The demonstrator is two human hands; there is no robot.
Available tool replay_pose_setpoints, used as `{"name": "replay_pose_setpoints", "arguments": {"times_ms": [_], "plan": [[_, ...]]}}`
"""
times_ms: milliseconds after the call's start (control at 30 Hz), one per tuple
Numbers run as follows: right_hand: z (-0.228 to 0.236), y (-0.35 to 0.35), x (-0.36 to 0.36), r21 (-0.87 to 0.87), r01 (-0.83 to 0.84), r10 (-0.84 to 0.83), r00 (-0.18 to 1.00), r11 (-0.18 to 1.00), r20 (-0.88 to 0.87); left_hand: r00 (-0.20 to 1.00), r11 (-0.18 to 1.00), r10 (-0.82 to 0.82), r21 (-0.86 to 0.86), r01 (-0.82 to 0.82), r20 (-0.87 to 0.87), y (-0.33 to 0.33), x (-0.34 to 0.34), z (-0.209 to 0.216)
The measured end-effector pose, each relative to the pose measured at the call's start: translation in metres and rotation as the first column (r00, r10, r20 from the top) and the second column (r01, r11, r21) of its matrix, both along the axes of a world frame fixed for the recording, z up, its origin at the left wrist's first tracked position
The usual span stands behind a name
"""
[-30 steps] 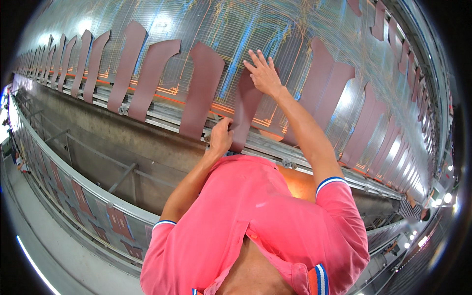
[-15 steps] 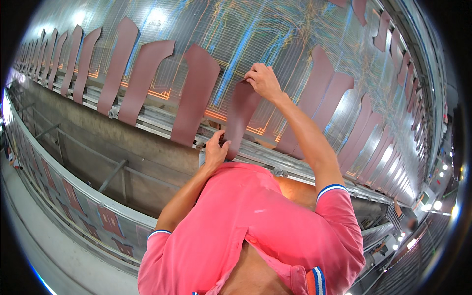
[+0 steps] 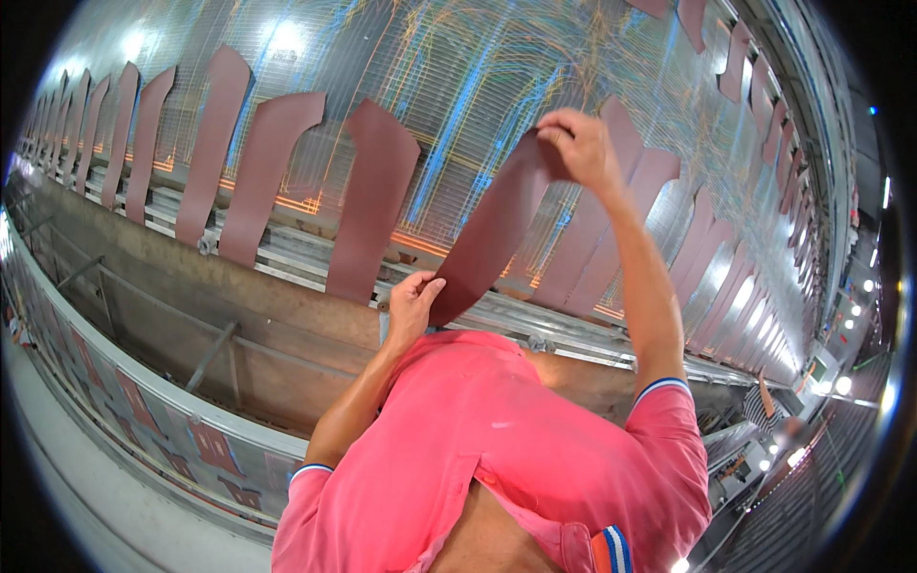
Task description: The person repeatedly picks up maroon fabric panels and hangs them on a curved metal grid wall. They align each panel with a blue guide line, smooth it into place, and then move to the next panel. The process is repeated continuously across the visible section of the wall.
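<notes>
A long maroon panel (image 3: pixel 489 224) of thin, flexible sheet material stretches slantwise between my two hands. My left hand (image 3: pixel 412 304) pinches its near end at the left corner, close to the table's near edge. Higher and farther to the right, my right hand (image 3: pixel 583 151) grips the far end, which curls up under the fingers. At least the far part of the panel is raised off the long metal table (image 3: pixel 435 172). Left of it lies a similar maroon panel (image 3: pixel 375 191). On its right, beyond my right wrist, another panel (image 3: pixel 583 224) lies flat.
Several more maroon panels run in rows along both sides of the table. A metal rail (image 3: pixel 497 310) edges the near side. Behind me on the left stands a second table (image 3: pixel 162 401) with cut pieces. A person in a striped top (image 3: pixel 761 413) is far right.
My right hand has moved right, drawing the panel's far end with it, so the panel is now stretched out and slanted. My left hand has stayed at the near end.
</notes>
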State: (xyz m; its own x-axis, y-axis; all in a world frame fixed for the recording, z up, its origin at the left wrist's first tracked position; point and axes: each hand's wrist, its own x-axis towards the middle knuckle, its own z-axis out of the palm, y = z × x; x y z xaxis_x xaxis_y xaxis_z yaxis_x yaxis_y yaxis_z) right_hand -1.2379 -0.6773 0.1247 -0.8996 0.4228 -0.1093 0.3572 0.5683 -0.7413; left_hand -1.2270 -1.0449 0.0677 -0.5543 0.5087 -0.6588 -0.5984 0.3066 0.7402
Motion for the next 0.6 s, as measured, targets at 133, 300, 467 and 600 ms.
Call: {"name": "replay_pose_setpoints", "arguments": {"times_ms": [133, 300, 467, 600], "plan": [[-0.014, 0.056, -0.038, 0.042, -0.048, 0.041, 0.990, 0.998, 0.137, 0.999, 0.999, 0.042, 0.031, -0.042, -0.024, 0.021, -0.015, -0.030], [-0.059, 0.088, -0.088, 0.145, -0.040, 0.004, 0.972, 0.989, 0.236, 0.990, 0.980, 0.098, -0.162, -0.114, -0.105, 0.040, -0.045, -0.047], [-0.093, 0.104, -0.120, 0.114, -0.072, 0.033, 0.948, 0.991, 0.318, 0.981, 0.955, 0.098, -0.261, -0.141, -0.168, 0.041, -0.056, -0.049], [-0.111, 0.111, -0.134, 0.097, -0.111, 0.073, 0.941, 0.989, 0.330, 0.982, 0.933, 0.092, -0.330, -0.142, -0.163, 0.045, -0.057, -0.040]]}}
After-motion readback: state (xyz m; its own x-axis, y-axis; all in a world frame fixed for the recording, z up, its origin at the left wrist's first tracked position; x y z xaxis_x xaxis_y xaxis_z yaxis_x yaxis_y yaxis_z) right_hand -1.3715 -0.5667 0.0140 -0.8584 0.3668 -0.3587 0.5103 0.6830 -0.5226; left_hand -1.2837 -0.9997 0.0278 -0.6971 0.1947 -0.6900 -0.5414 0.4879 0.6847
